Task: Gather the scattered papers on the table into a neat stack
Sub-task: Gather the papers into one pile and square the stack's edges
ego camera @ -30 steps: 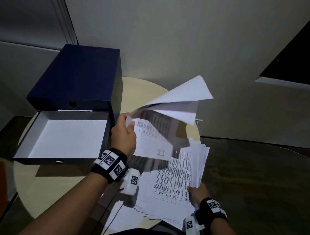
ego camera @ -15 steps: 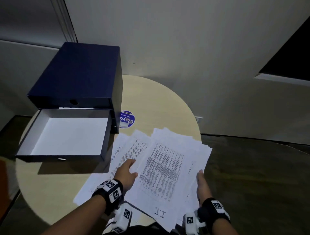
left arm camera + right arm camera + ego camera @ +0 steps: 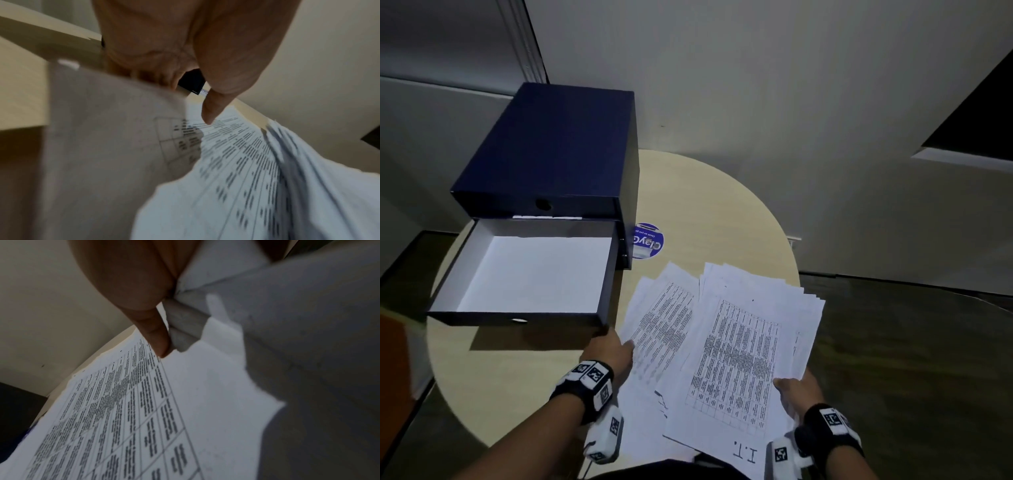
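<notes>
On round table [image 3: 722,212], papers [image 3: 736,356] lengthwise away from person, left hand [image 3: 609,353] and right hand [image 3: 796,390] each pinching an edge.

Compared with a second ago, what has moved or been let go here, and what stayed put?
The left hand has come down from holding a raised bunch of sheets; those now lie flat with the other papers on the table, uncovering the round blue sticker. That hand now pinches the pile's left edge, and the right hand still grips the right edge. The navy box with its open drawer stayed put.
</notes>
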A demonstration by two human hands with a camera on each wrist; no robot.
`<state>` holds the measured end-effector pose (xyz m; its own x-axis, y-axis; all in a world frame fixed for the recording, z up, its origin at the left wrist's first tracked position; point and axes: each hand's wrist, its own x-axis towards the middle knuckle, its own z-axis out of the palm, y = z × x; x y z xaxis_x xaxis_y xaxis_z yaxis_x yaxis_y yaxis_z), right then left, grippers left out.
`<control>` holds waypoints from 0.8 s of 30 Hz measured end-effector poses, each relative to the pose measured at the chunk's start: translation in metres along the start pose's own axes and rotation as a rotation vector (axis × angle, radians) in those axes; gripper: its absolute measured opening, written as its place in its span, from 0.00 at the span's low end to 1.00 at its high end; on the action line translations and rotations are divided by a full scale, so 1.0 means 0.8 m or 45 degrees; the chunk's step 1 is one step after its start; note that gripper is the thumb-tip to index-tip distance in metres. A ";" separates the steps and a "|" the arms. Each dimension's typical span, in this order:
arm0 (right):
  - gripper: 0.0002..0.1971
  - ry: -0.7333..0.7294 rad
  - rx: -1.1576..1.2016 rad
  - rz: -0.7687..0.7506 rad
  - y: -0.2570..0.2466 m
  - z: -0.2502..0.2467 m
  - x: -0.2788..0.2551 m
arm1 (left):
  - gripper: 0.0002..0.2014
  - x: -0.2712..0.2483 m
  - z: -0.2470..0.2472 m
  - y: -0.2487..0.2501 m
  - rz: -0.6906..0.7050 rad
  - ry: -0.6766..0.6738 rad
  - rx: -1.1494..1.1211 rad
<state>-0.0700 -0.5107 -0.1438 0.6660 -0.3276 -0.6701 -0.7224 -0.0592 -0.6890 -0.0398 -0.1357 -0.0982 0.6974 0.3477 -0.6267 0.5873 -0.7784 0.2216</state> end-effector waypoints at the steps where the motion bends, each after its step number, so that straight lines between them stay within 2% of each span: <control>1: 0.23 -0.005 0.008 0.003 0.000 0.005 0.002 | 0.31 -0.001 0.002 0.003 0.035 -0.002 -0.057; 5: 0.23 -0.016 -0.021 0.019 0.000 0.020 0.009 | 0.12 -0.011 0.003 0.013 0.106 0.076 0.016; 7: 0.23 -0.020 -0.039 0.016 0.002 0.021 0.010 | 0.05 -0.018 0.004 0.017 0.238 0.140 -0.010; 8: 0.24 -0.018 -0.062 0.015 0.003 0.021 0.013 | 0.04 -0.024 0.001 0.022 0.323 0.175 -0.035; 11: 0.25 0.000 -0.118 0.021 -0.003 0.020 0.011 | 0.11 -0.064 -0.029 0.051 0.566 0.332 0.003; 14: 0.26 0.015 -0.143 0.000 -0.011 0.024 0.004 | 0.13 -0.119 -0.078 0.092 0.818 0.581 -0.041; 16: 0.26 -0.004 -0.185 -0.012 -0.013 0.026 0.001 | 0.15 -0.149 -0.110 0.114 0.977 0.763 -0.252; 18: 0.24 -0.061 -0.196 0.002 -0.013 0.027 0.001 | 0.15 -0.161 -0.138 0.128 1.043 0.866 -0.580; 20: 0.23 -0.127 -0.196 -0.018 -0.016 0.029 -0.001 | 0.11 -0.152 -0.146 0.137 0.950 0.820 -0.821; 22: 0.23 -0.177 -0.191 -0.038 -0.025 0.031 -0.010 | 0.11 -0.131 -0.136 0.140 0.764 0.599 -0.987; 24: 0.17 -0.199 -0.104 -0.028 -0.037 0.031 -0.018 | 0.16 -0.104 -0.106 0.133 0.536 0.321 -1.013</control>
<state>-0.0531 -0.4807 -0.1206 0.6980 -0.1753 -0.6943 -0.7158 -0.1434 -0.6834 0.0000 -0.2031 0.0411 0.9305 0.2940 -0.2184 0.3093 -0.3114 0.8985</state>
